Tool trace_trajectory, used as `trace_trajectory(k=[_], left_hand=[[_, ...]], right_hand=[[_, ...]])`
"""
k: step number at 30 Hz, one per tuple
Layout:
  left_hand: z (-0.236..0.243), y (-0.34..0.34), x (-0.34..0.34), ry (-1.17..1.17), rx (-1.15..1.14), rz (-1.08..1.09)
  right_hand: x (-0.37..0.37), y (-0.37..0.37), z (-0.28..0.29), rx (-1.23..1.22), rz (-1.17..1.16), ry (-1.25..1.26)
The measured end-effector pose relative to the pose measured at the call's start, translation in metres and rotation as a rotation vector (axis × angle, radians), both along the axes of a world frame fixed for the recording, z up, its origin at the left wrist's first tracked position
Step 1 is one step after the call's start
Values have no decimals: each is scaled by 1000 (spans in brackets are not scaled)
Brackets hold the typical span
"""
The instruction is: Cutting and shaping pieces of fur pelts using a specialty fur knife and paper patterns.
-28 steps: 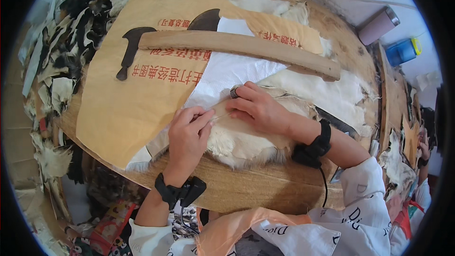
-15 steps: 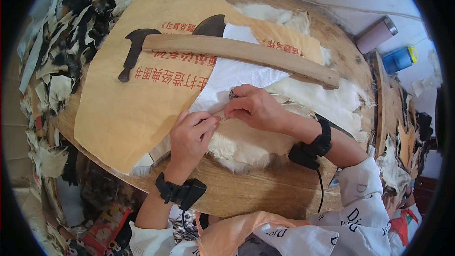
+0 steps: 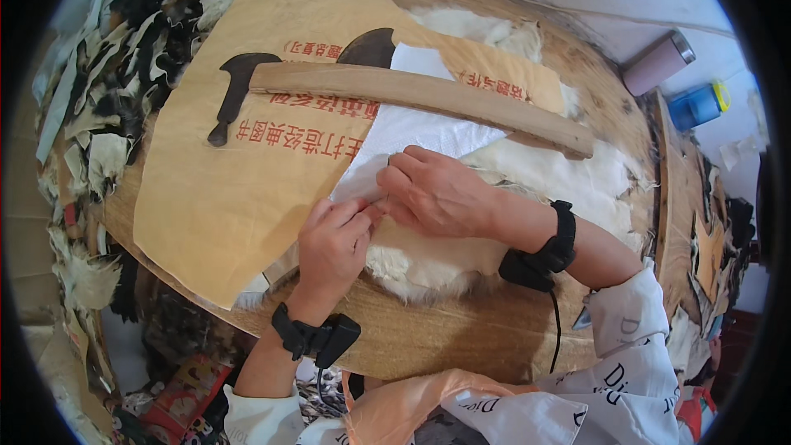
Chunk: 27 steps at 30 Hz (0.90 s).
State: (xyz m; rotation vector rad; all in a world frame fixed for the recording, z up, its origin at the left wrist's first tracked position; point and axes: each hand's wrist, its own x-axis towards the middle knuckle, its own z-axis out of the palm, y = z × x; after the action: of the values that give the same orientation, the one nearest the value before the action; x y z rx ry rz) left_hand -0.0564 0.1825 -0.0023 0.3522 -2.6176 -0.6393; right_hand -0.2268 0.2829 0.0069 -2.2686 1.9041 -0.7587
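Both my hands meet at the middle of the table, over the left edge of a cream fur pelt (image 3: 437,255). My left hand (image 3: 331,239) is closed, thumb and fingers pinching at that edge. Beside it, my right hand (image 3: 432,195) is closed too, its fingertips curled down against the left fingertips. The small bit between the fingers is mostly hidden but seems to be pelt edge. A white woven sheet (image 3: 412,119) lies just beyond the hands. Across it rests a long, slightly curved wooden bar (image 3: 428,99), with a dark metal blade (image 3: 236,95) at its left end.
A large tan printed sheet (image 3: 194,189) covers the table's left side. Another dark curved blade (image 3: 371,48) shows behind the bar. Black and white fur scraps (image 3: 107,82) pile up at left. A pink flask (image 3: 659,62) and blue container (image 3: 696,105) stand at the far right.
My right hand has shifted slightly left and turned, its fingertips now closer to the left ones. The left hand stays nearly in place. The view has shifted a little.
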Motion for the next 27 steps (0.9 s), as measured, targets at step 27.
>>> trace_trajectory(k=[27], left_hand=[[-7, -5, -4, 144, 272, 94]], right_hand=[[21, 10, 2, -256, 81, 526]])
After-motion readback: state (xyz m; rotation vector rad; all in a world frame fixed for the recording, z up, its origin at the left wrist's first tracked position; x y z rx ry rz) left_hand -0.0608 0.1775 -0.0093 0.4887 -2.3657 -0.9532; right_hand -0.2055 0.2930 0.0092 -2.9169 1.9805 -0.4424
